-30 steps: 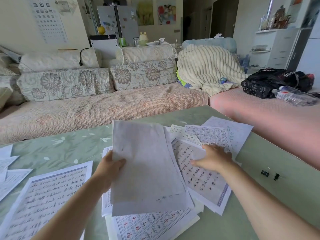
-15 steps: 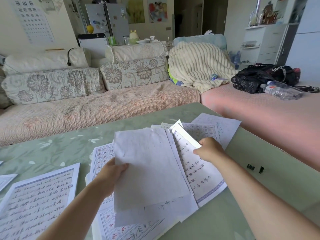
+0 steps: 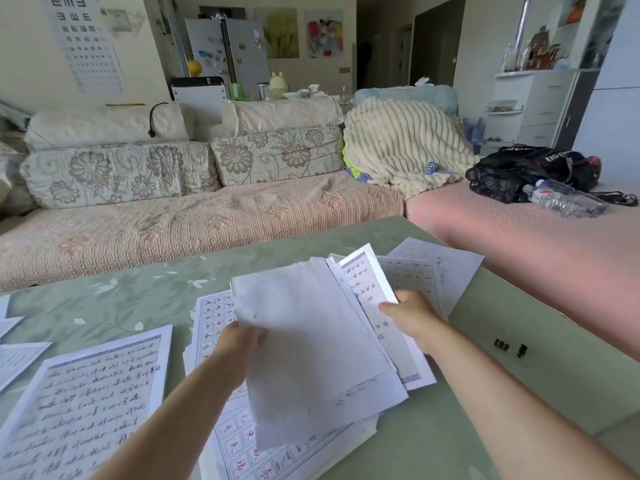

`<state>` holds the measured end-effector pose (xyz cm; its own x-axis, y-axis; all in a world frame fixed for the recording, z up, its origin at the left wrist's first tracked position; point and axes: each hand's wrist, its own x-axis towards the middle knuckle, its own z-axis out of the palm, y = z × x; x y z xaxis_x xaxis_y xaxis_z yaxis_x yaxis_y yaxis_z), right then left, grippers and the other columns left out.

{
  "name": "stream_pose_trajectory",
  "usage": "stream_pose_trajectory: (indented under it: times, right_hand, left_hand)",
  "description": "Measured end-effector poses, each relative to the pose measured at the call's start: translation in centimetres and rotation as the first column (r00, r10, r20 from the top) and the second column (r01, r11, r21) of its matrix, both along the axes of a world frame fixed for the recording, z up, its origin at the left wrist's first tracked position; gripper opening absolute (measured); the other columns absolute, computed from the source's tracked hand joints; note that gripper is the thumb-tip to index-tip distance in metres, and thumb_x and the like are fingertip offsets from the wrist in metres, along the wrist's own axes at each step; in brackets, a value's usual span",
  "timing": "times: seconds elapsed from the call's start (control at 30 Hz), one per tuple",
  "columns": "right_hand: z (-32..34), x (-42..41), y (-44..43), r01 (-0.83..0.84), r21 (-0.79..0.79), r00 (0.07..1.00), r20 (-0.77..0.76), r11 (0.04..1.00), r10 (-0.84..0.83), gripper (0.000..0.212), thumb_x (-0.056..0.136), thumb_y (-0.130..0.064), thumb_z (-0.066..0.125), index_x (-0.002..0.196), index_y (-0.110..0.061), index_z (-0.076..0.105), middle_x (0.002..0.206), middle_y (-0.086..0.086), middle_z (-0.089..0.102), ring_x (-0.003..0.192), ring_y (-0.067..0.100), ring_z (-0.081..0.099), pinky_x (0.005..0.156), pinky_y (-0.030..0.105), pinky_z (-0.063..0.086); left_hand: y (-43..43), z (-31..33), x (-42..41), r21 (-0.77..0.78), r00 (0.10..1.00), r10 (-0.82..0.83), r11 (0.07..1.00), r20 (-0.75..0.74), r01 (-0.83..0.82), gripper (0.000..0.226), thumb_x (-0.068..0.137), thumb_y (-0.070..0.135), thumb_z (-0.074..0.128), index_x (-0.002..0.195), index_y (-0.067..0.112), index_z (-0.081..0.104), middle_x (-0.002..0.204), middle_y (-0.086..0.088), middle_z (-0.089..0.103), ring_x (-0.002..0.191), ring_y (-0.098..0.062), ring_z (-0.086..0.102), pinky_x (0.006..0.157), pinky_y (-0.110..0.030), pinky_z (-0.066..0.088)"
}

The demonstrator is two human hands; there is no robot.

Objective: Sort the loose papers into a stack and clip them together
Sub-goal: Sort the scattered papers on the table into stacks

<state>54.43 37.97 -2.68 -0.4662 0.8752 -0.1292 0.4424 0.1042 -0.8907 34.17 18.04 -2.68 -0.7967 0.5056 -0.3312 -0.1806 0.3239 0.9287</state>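
Observation:
My left hand [image 3: 239,344] grips the left edge of a small stack of papers [image 3: 311,341], blank side up, lifted over the green table [image 3: 519,393]. My right hand [image 3: 410,315] pinches a handwritten sheet [image 3: 365,282] by its right edge and tilts it up against the stack. More practice sheets lie flat: one [image 3: 415,271] beyond my right hand, a gridded sheet [image 3: 249,445] under the stack, a large handwritten page [image 3: 86,403] at the left. Two black binder clips [image 3: 509,347] sit on the table to the right.
Further sheets [image 3: 14,348] lie at the table's left edge. A sofa [image 3: 173,233] runs behind the table, with cushions, a cream blanket [image 3: 401,147], a black bag [image 3: 519,171] and a plastic bottle [image 3: 564,202]. The table's right edge is close to the clips.
My right hand has lifted the handwritten sheet off the table and swung it up toward the held stack. The stack in my left hand has tilted lower and rightward.

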Motion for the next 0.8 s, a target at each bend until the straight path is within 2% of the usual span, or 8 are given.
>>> stream_pose_trajectory:
  times: [0.17, 0.27, 0.33, 0.43, 0.53, 0.63, 0.73, 0.8]
  right_hand:
    - [-0.7, -1.3, -1.0, -0.121, -0.225, 0.987, -0.134, 0.967, 0.093, 0.015, 0.096, -0.013, 0.06, 0.11, -0.014, 0.065, 0.114, 0.008, 0.069, 0.102, 0.026, 0.064, 0.087, 0.033, 0.05]
    - [-0.8, -2.8, -1.7, -0.131, -0.281, 0.979, -0.189, 0.951, 0.079, 0.014, 0.092, -0.013, 0.062, 0.105, -0.013, 0.069, 0.109, 0.008, 0.074, 0.106, 0.029, 0.067, 0.096, 0.037, 0.05]
    - [-0.9, -3.8, -2.0, -0.097, -0.307, 0.981, -0.188, 0.947, 0.04, 0.03, 0.091, -0.033, 0.061, 0.111, -0.012, 0.069, 0.113, 0.006, 0.073, 0.109, 0.028, 0.066, 0.102, 0.039, 0.047]
    - [-0.6, -4.6, -2.6, -0.112, -0.369, 0.981, -0.189, 0.923, 0.044, 0.056, 0.081, -0.06, 0.061, 0.116, -0.016, 0.068, 0.115, 0.005, 0.071, 0.106, 0.024, 0.066, 0.096, 0.037, 0.049]
    - [-1.0, -4.7, -2.6, -0.17, -0.165, 0.984, 0.023, 0.972, 0.176, 0.038, 0.081, -0.02, 0.076, 0.115, -0.011, 0.064, 0.105, 0.005, 0.07, 0.093, 0.021, 0.068, 0.08, 0.032, 0.056]
    - [-1.3, -4.7, -2.6, -0.091, -0.005, 0.989, 0.115, 0.996, 0.091, 0.028, 0.079, -0.005, 0.07, 0.107, -0.01, 0.069, 0.1, 0.008, 0.072, 0.091, 0.026, 0.068, 0.082, 0.037, 0.056]
    - [-0.8, -4.1, -2.6, -0.073, 0.026, 0.995, 0.076, 0.997, 0.07, 0.026, 0.081, -0.004, 0.067, 0.107, -0.01, 0.068, 0.101, 0.009, 0.071, 0.093, 0.027, 0.066, 0.078, 0.032, 0.053]
    - [-0.8, -3.7, -2.3, -0.076, -0.015, 0.996, 0.04, 0.997, 0.077, 0.029, 0.083, -0.004, 0.067, 0.111, -0.009, 0.066, 0.105, 0.01, 0.07, 0.096, 0.029, 0.066, 0.082, 0.034, 0.053]
  left_hand:
    - [-0.5, 0.4, 0.0, -0.116, 0.976, 0.004, 0.993, -0.22, -0.03, 0.014, 0.078, -0.001, 0.055, 0.086, 0.009, 0.059, 0.078, -0.01, 0.063, 0.064, -0.024, 0.057, 0.052, -0.024, 0.04]
    - [-0.8, 0.7, -0.6, 0.034, 0.984, -0.029, 0.999, -0.177, 0.035, 0.015, 0.064, 0.011, 0.057, 0.078, 0.009, 0.058, 0.079, -0.015, 0.061, 0.069, -0.024, 0.057, 0.065, -0.03, 0.044]
    - [-1.4, 0.7, -1.1, 0.121, 0.993, -0.04, 0.991, -0.114, 0.054, 0.021, 0.058, 0.014, 0.054, 0.078, 0.007, 0.059, 0.082, -0.02, 0.062, 0.076, -0.028, 0.059, 0.073, -0.04, 0.047]
    - [-1.9, 0.3, -1.4, 0.126, 0.985, -0.16, 0.978, -0.068, 0.167, 0.044, 0.062, 0.016, 0.056, 0.103, 0.0, 0.061, 0.096, -0.025, 0.067, 0.085, -0.032, 0.064, 0.083, -0.045, 0.051]
    - [-1.5, 0.0, -1.3, 0.017, 0.978, -0.194, 0.981, -0.078, 0.195, 0.037, 0.078, 0.013, 0.064, 0.115, 0.008, 0.056, 0.103, -0.016, 0.069, 0.094, -0.033, 0.067, 0.093, -0.048, 0.053]
    - [-1.1, -0.4, -1.5, -0.104, 0.942, -0.252, 0.967, -0.221, 0.235, 0.028, 0.09, 0.012, 0.056, 0.118, 0.01, 0.059, 0.109, -0.008, 0.07, 0.098, -0.027, 0.067, 0.091, -0.044, 0.054]
    - [-2.7, -0.6, -2.4, -0.504, 0.726, -0.4, 0.859, -0.559, 0.085, 0.048, 0.091, 0.028, 0.049, 0.138, 0.021, 0.049, 0.141, -0.002, 0.053, 0.128, -0.023, 0.048, 0.105, -0.04, 0.041]
    - [-4.4, -1.0, -2.8, -0.687, 0.621, -0.554, 0.726, -0.555, 0.033, 0.064, 0.093, 0.047, 0.043, 0.15, 0.022, 0.031, 0.158, -0.002, 0.027, 0.146, -0.025, 0.02, 0.117, -0.044, 0.02]
